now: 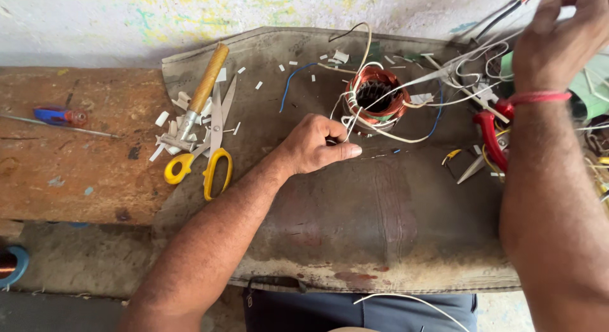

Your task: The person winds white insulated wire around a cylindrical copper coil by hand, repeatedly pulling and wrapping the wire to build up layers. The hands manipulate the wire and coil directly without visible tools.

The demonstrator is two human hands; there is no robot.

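Pinched between thumb and forefinger of the left hand (315, 146) is a bundle of thin white wire leads (347, 124), gripped just beside the stator; the right hand (558, 37) is raised at the far right with its fingers closed on other white strands that run back down to the same piece. Both forearms rest over a worn grey-brown mat (355, 224), stained and creased, that covers a rough wooden bench (70, 173). On the mat's far half sits the motor stator (375, 97), a short round ring standing on end, so its bore faces up and its axis is vertical. Shiny copper-red windings circle a dark slotted core, with white and blue leads trailing out sideways. Left of it lie yellow-handled scissors (212, 142), points away from the person, and a wooden-handled tool (198, 97). Red-handled pliers (491, 132) lie to the right. Farther left a blue-and-red screwdriver (60, 116) lies crosswise on bare wood.
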